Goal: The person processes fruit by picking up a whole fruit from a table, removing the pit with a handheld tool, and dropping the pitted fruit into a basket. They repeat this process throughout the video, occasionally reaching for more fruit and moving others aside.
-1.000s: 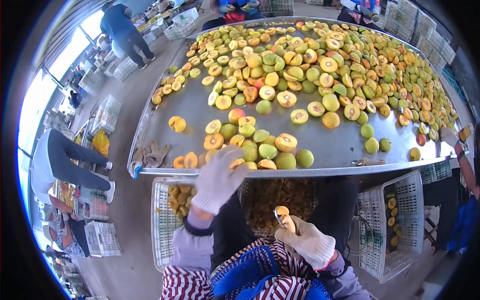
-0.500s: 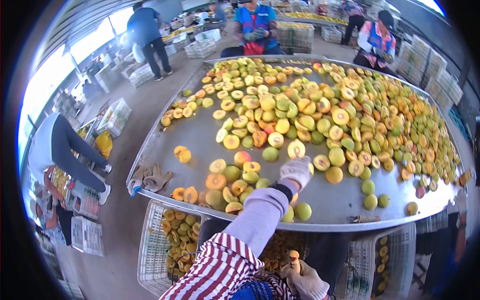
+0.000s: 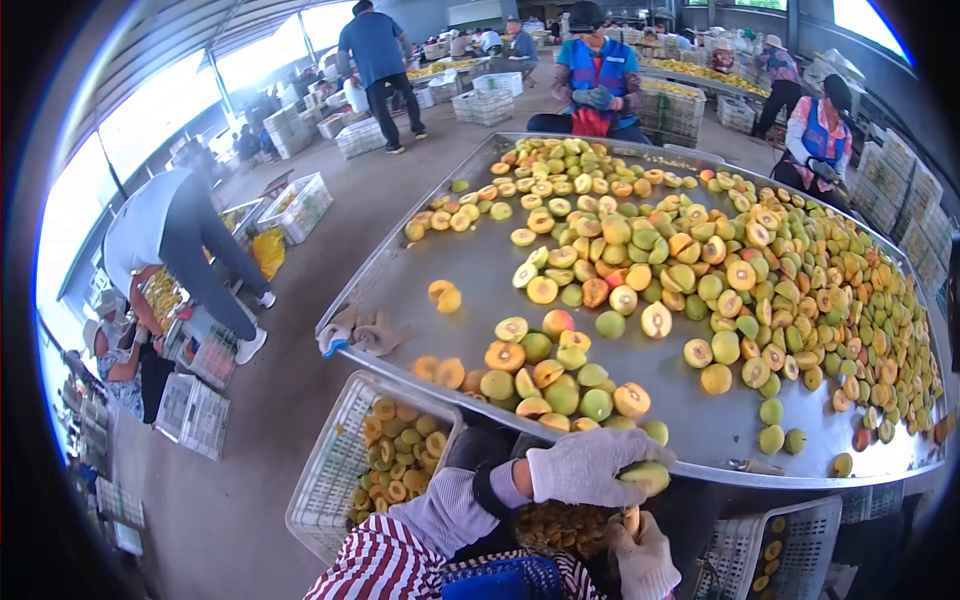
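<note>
My left hand (image 3: 590, 468), in a pale knitted glove with a dark band at the wrist, is closed on a green-yellow fruit (image 3: 648, 478) just off the near edge of the metal table (image 3: 430, 330). Right below it, my gloved right hand (image 3: 643, 562) is wrapped round a small tan tool (image 3: 631, 519), whose upper end points up close under the fruit. Whether the tool touches the fruit cannot be made out. Cut and whole fruits (image 3: 700, 240) lie spread over the table, with a smaller group (image 3: 560, 385) near its front edge.
A white crate (image 3: 340, 450) of cut fruit stands below the table at left, and another crate (image 3: 790, 545) at right. Worn gloves (image 3: 372, 333) lie on the table's left corner. A co-worker (image 3: 598, 85) sits across the table; another person (image 3: 185, 240) bends over crates at left.
My left hand has drawn back from among the fruits on the table to beside my right hand, now holding a fruit. The camera view has shifted, so the table appears lower and further right.
</note>
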